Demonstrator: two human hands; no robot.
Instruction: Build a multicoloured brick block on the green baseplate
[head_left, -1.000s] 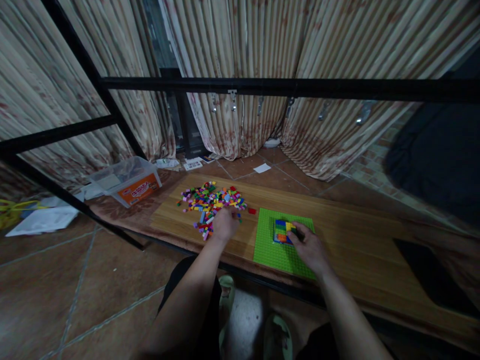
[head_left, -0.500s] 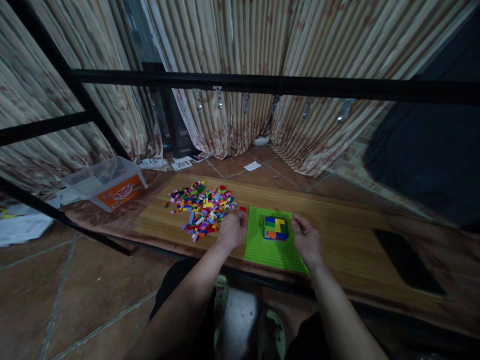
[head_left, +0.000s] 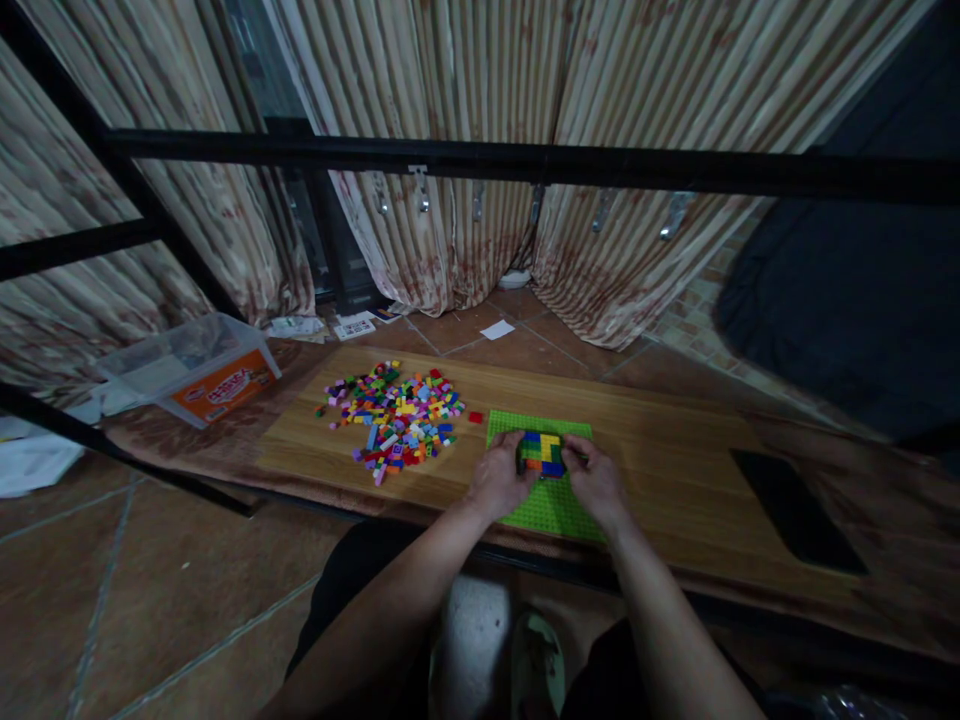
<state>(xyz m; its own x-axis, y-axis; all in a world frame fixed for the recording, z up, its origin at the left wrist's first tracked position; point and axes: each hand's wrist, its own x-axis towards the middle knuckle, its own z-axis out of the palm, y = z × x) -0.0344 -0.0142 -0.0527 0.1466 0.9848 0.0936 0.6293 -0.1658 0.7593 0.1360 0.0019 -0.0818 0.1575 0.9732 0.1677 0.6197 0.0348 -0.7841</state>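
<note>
A small square block of toy bricks point(head_left: 544, 452) in blue, yellow, green and orange sits over the green baseplate point(head_left: 562, 517). Its left side is gripped by my left hand point(head_left: 501, 478), thumb at the near edge and fingers at the far corner. Against its right side my right hand point(head_left: 597, 482) is closed, with the fingertips on the edge. Both hands hide parts of the block's sides, and I cannot tell whether it is attached to the plate. A lone red brick point(head_left: 475, 417) lies just left of the plate.
A heap of loose bricks point(head_left: 409, 415) in many colours spreads over the wooden board point(head_left: 660, 440) to the left. A clear plastic box point(head_left: 202, 365) with an orange label stands further left. A dark flat panel point(head_left: 799, 510) lies at the right end. Black metal bars cross in front.
My left hand has come from beside the heap onto the brick block's left side. The right hand has moved in to its right side. The view has shifted slightly.
</note>
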